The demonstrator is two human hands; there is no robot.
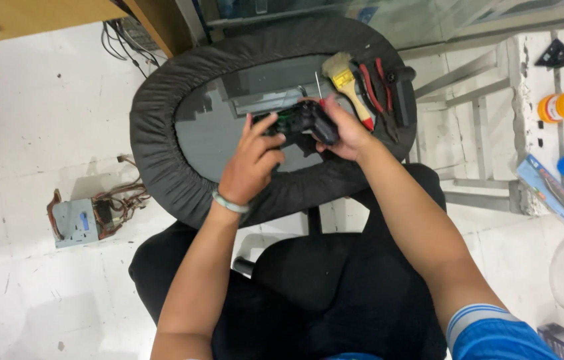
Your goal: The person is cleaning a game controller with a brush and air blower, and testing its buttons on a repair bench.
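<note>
You have a black game controller [300, 122] gripped in both hands above the middle of the small round table [162, 143], the one with the dark padded rim and grey glassy top. Your left hand [250, 165], with a pale bracelet at the wrist, clasps the left grip, its fingers curled over the front face and its thumb up by the top edge. Your right hand [347, 130] is clenched around the right grip from the far side, and something small and red shows at its fingertips, though it is too small to tell whether that is a tool tip or part of the controller. A hint of green shows at the middle of the controller, so the shell may be partly open, though you cannot be sure from here. Along the far right edge of the table lie a paintbrush [345, 83] with a yellow ferrule and wooden handle, red-handled pliers [374, 85] just beside it, and a black tool [402, 90] nearest the rim. This looks like the stage of working on the controller's body by hand, with both hands bracing it. The next move calls for a firm hold with your left hand while your right does the fine work, keeping the controller over the table so any loose part lands on the top and not on the white tiled floor [42, 120], where an old metal drive with loose wires [85, 220] lies well apart to the left.
</note>
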